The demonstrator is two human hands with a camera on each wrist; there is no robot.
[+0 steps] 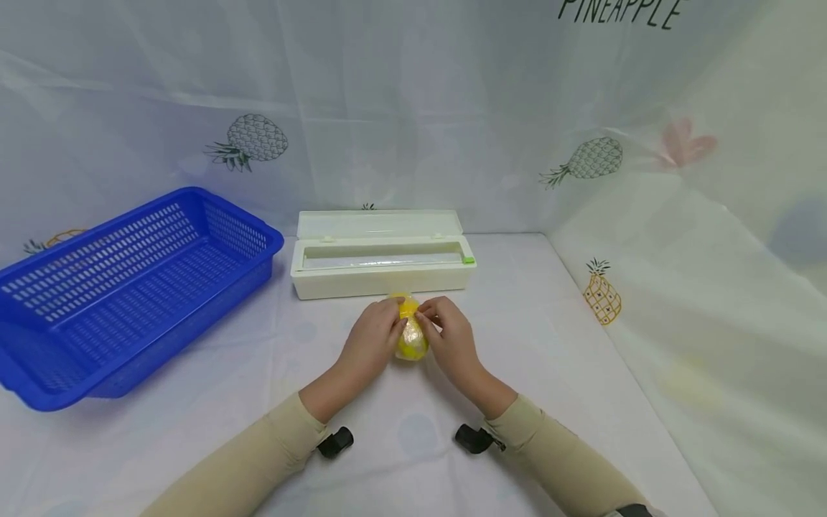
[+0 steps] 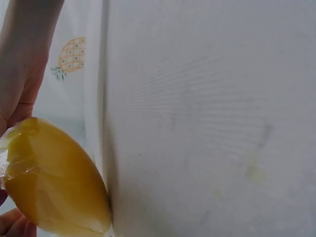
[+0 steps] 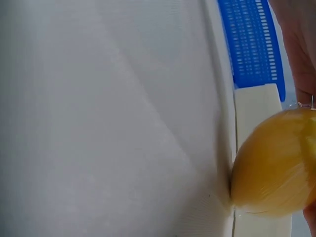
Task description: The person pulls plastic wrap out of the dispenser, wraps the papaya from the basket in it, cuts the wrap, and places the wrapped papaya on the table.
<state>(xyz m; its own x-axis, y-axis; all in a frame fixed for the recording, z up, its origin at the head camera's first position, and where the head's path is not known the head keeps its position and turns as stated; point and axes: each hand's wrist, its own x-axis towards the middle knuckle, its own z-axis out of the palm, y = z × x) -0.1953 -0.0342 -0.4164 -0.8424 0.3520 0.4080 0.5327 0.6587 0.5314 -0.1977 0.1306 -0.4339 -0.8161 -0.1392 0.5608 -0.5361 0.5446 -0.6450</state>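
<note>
Pinching a film-wrapped yellow object [image 1: 411, 341] with curled fingers [image 1: 436, 306], the left hand [image 1: 370, 336] and right hand [image 1: 454, 341] flank it on the white-covered table [image 1: 413, 467], near an open white box [image 1: 381, 281]. Pineapple-printed sheeting [image 1: 413, 136] rises behind and at right; a blue basket [image 1: 194, 329] sits left.

Head cam's looking fwd/down over white cloth-covered desk [image 1: 530, 323]; wrist cams are sitting low, close, tipped sideways: L facing R, R facing L twd blue perforated plastic basket [image 3: 252, 44]; all 3 sharing yellow film-wrapped oval object [image 1: 411, 339].
</note>
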